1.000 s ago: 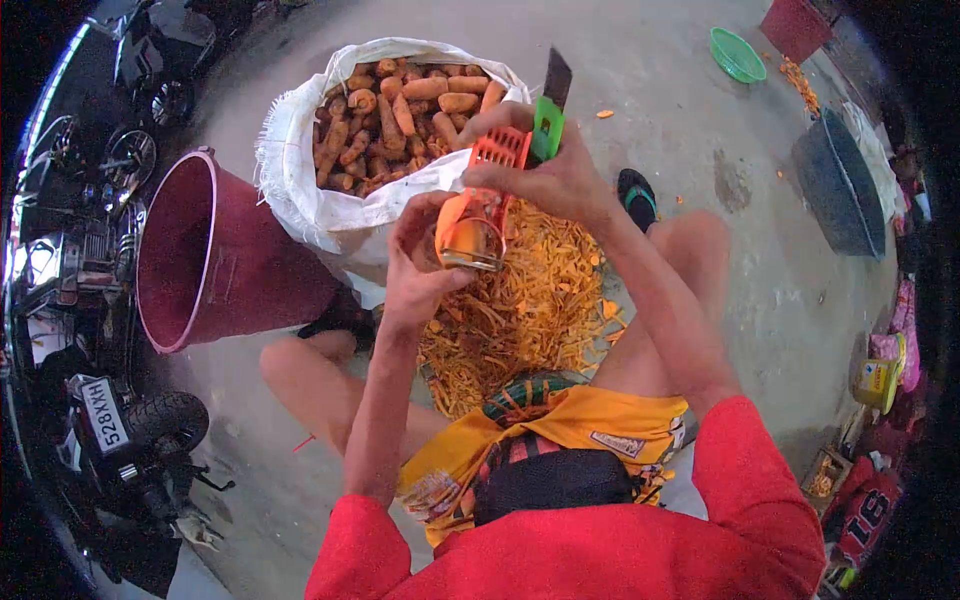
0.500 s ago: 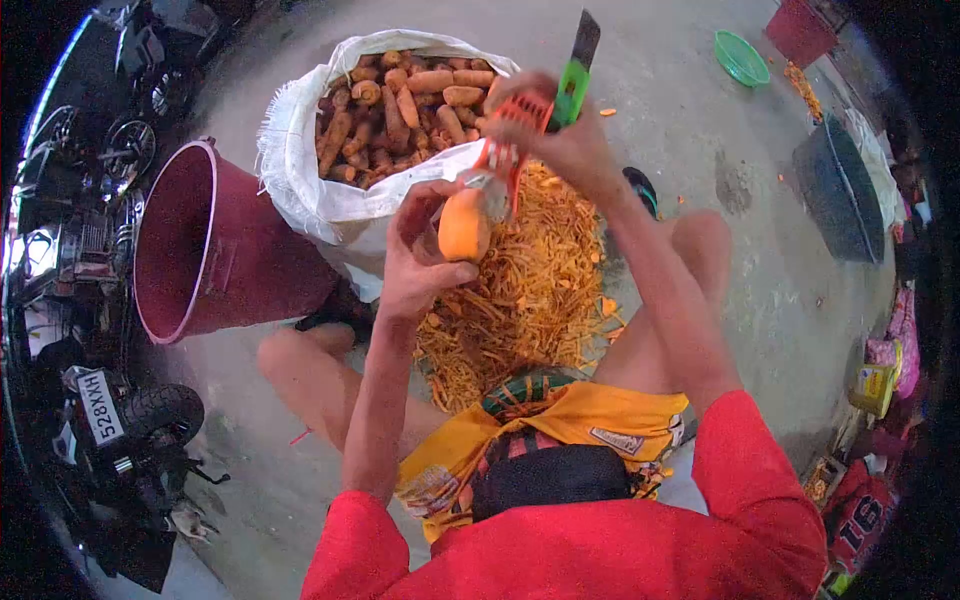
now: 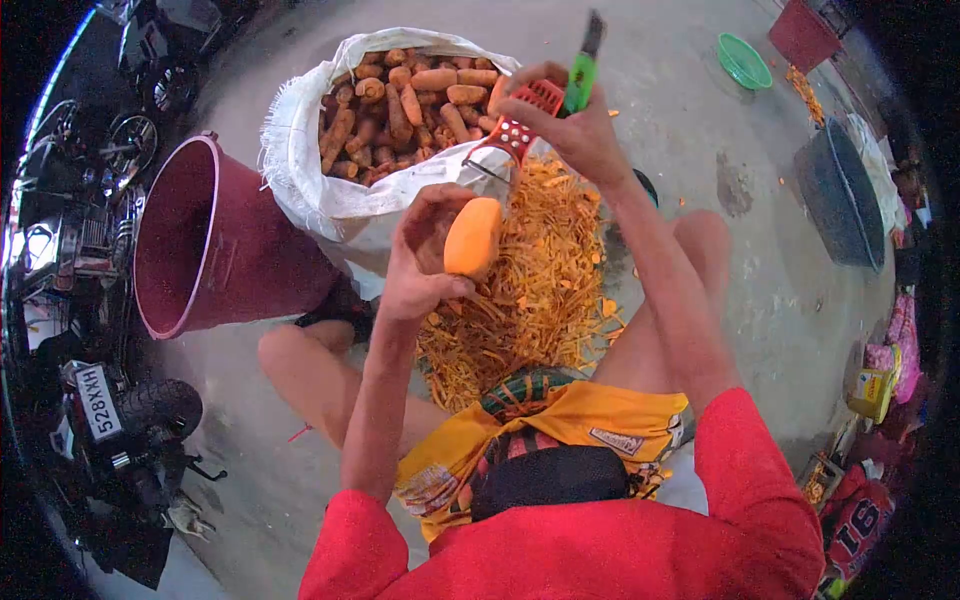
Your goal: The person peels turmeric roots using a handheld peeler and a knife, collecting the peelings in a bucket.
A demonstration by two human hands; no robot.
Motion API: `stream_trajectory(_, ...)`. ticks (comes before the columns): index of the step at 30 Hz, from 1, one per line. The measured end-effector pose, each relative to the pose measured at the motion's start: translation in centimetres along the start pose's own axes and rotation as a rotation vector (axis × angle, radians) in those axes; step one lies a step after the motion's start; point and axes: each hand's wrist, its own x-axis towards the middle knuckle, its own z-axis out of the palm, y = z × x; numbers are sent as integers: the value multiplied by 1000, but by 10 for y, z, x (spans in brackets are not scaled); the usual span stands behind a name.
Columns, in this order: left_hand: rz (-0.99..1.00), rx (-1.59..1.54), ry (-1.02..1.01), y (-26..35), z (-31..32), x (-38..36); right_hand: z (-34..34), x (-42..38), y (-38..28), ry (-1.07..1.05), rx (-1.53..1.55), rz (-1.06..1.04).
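An orange carrot (image 3: pixel 472 238), peeled smooth on the side I see, sits in my left hand (image 3: pixel 418 265), its fingers closed around it. Up and to the right, my right hand (image 3: pixel 575 125) grips a red peeler (image 3: pixel 516 138) with white dots on its head. The same hand also holds a knife with a green handle (image 3: pixel 580 83), its dark blade pointing away from me. The peeler's blade hangs above the carrot, apart from it. Beneath both hands lies a heap of orange peelings (image 3: pixel 545 270) between my legs.
A white sack (image 3: pixel 335 200) full of unpeeled carrots (image 3: pixel 400 110) stands ahead. Left of it leans a maroon tub (image 3: pixel 250 250). Motorcycles (image 3: pixel 130 400) line the left side. A green basket (image 3: pixel 743 62), a red container (image 3: pixel 803 35) and a dark tub (image 3: pixel 838 195) are at the right.
The peeler has lifted off the carrot, moving up and away from it. The carrot has turned in my left hand and shifted slightly right.
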Motion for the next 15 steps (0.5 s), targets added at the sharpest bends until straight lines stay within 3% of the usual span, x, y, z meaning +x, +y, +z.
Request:
stream_trajectory(2,-21,5,102,-8,1,3,8,-6,-13,-3,28,-34)
stream_trajectory(3,-49,5,211,-11,2,2,18,-12,-27,-68,-105,-196)
stream_trajectory(10,-69,-187,185,-4,7,0,7,1,-18,86,120,4)
stream_trajectory(12,-86,-213,230,-2,10,2,16,-11,-25,13,72,-44)
stream_trajectory(14,-118,15,158,-3,5,2,22,-18,-24,-123,-304,-281)
stream_trajectory(15,-96,8,176,3,13,1,23,-14,-20,-62,-123,-173)
